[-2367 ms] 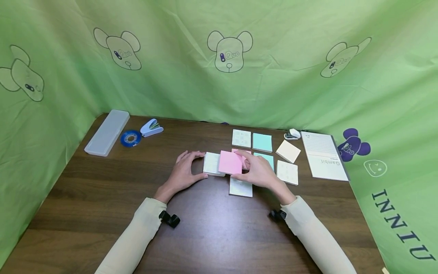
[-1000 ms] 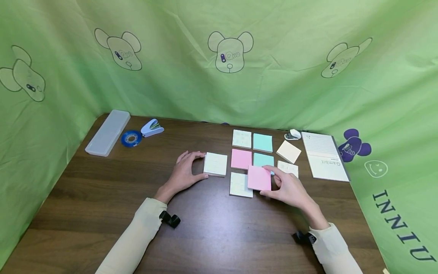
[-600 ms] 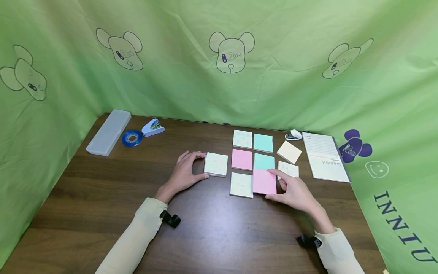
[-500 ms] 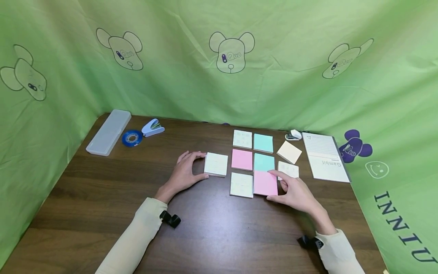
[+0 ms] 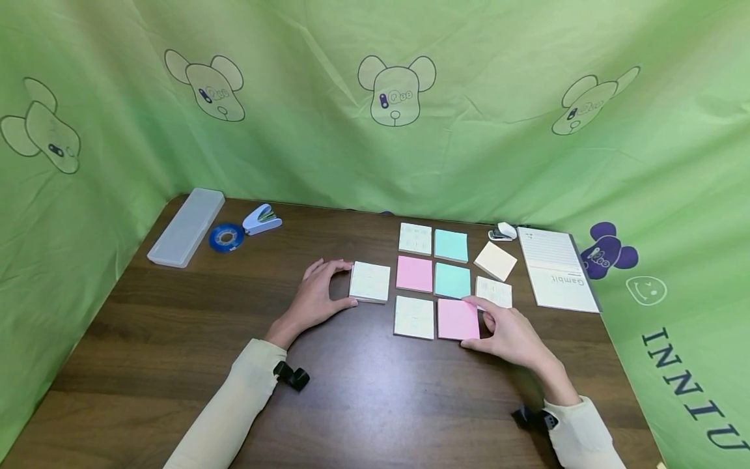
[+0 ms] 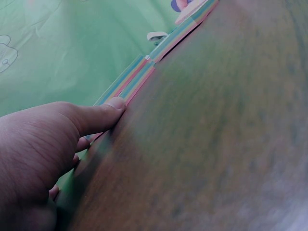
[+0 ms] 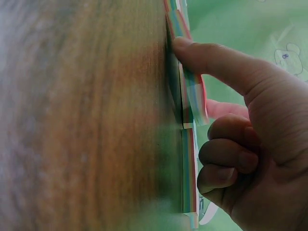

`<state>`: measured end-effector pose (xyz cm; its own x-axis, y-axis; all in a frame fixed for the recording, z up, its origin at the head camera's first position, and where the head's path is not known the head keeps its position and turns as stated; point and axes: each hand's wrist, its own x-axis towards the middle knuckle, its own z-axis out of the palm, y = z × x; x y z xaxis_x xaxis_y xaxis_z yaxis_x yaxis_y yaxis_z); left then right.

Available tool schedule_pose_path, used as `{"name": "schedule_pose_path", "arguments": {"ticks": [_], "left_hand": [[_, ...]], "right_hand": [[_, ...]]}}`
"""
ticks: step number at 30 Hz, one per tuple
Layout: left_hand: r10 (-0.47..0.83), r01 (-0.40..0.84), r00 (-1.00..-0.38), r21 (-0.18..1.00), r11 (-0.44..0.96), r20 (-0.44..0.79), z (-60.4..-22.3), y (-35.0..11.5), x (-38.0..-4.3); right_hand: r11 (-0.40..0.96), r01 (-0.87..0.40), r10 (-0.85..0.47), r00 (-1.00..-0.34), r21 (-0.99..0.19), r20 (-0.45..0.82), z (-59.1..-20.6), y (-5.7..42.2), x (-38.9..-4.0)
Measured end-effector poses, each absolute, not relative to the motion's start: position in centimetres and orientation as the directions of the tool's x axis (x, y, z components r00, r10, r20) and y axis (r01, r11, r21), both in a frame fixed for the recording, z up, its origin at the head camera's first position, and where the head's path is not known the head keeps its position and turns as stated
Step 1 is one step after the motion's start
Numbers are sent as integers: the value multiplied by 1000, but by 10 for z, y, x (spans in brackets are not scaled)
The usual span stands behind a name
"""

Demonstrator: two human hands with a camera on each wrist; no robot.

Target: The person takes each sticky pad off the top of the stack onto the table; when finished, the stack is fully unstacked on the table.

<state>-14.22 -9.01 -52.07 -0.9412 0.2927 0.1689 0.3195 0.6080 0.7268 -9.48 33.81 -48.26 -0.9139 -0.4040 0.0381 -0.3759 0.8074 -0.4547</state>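
Note:
My right hand (image 5: 511, 331) pinches a pink-topped sticky note pad (image 5: 457, 319) by its right corners, thumb in front and index finger behind. In the right wrist view, that pad's striped edge (image 7: 195, 103) is slightly tilted, and the other fingers are curled in. The left hand (image 5: 316, 294) grips the left side of a white-topped sticky note stack (image 5: 370, 282), its thumb (image 6: 108, 115) against the striped edge. Between the hands lie a white pad (image 5: 413, 317), another pink pad (image 5: 414, 273) and a teal pad (image 5: 452, 281).
Behind are another white pad (image 5: 415, 238) and teal pad (image 5: 450, 245). To the right sit a cream pad (image 5: 495, 260), a white pad (image 5: 493, 291), a white stapler (image 5: 502, 231) and a notebook (image 5: 556, 270). At the far left are a plastic case (image 5: 187, 228), blue tape (image 5: 226, 238) and a blue stapler (image 5: 261, 219).
The right hand has carried the pink pad from beside the left stack rightward and toward the front, down to the right of the front white pad. The left hand has stayed at its stack.

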Motion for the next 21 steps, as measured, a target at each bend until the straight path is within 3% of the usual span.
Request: {"name": "schedule_pose_path", "arguments": {"ticks": [21], "left_hand": [[296,333,-938,717,613,182,-524,-90,-144]], "right_hand": [[821,-332,-387,-922,-464,-26,-483,336,-93]]}}
